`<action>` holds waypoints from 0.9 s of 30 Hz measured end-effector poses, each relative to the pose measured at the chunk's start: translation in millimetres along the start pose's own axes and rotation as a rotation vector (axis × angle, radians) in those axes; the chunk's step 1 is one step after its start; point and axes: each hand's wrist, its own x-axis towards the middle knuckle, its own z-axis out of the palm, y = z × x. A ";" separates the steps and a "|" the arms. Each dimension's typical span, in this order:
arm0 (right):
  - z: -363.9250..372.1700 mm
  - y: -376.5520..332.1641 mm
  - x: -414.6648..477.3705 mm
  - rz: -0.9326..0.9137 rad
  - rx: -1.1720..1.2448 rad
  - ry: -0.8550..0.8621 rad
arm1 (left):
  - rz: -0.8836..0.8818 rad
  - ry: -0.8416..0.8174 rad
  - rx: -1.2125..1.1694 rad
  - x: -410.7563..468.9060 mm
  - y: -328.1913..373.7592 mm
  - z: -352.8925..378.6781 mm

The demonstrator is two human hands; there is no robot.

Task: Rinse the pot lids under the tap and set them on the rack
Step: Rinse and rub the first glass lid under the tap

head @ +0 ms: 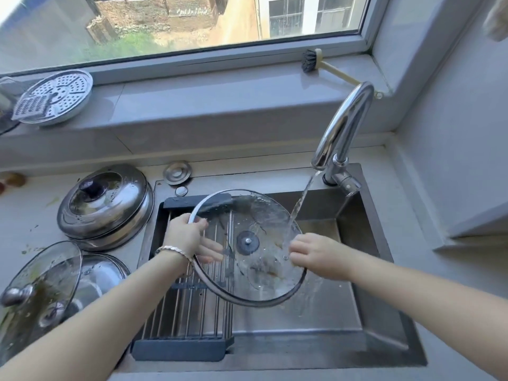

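Under the curved chrome tap (341, 127), left hand (184, 237) and right hand (313, 254) both grip the round clear glass lid (264, 215) by its rim; turning it slowly should rinse every part.

Pretty clearly a home kitchen: steel sink (302, 320) sunk into a grey counter (27, 215), tap (341, 127) running, roll-up rack (192, 312) over the basin. A few lids (104, 204) sit on the counter, a steamer plate (59, 96) and brush (312, 60) on the sill (206, 97), and the window (165, 23) looks out on a yard.
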 end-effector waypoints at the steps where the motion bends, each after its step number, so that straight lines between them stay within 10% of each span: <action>1: -2.7 13.3 -2.5 -0.033 -0.035 -0.043 | -0.001 -0.038 0.032 4.3 2.0 -1.7; 11: -6.7 -45.6 -0.7 0.125 0.304 -0.025 | 0.122 -0.026 0.018 26.2 11.7 -5.9; 18: -20.1 27.0 2.0 -0.106 -0.065 -0.282 | 0.126 -0.270 0.251 25.5 32.0 -7.4; 27: -47.7 64.0 83.6 -0.466 -0.365 -0.196 | 0.023 -0.519 0.520 18.6 23.5 5.7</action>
